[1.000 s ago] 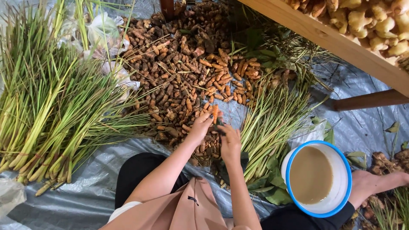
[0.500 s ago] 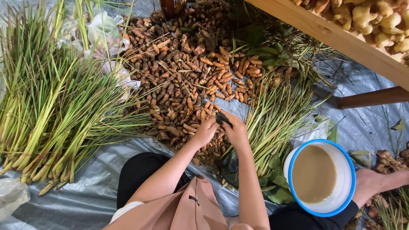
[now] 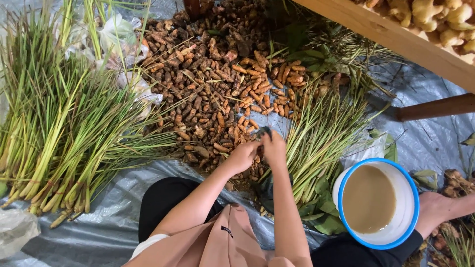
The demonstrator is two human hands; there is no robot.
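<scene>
We've got both hands together at the pile's 6 o'clock edge, left hand [image 3: 242,156] and right hand [image 3: 273,147] pinching one small root [image 3: 262,132], probably light, stiff, knobbly, so grab it mid-length

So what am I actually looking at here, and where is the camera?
No machine here: a person wears a camera on the head, looking down at their own two hands. The left hand and right hand meet over a heap of brown and orange turmeric-like roots on a grey plastic sheet. They pinch a small dark thing; I cannot tell what. Long green stalks lie left, another bundle right, beside a blue-rimmed bucket of murky water. A wooden shelf crosses the top.
</scene>
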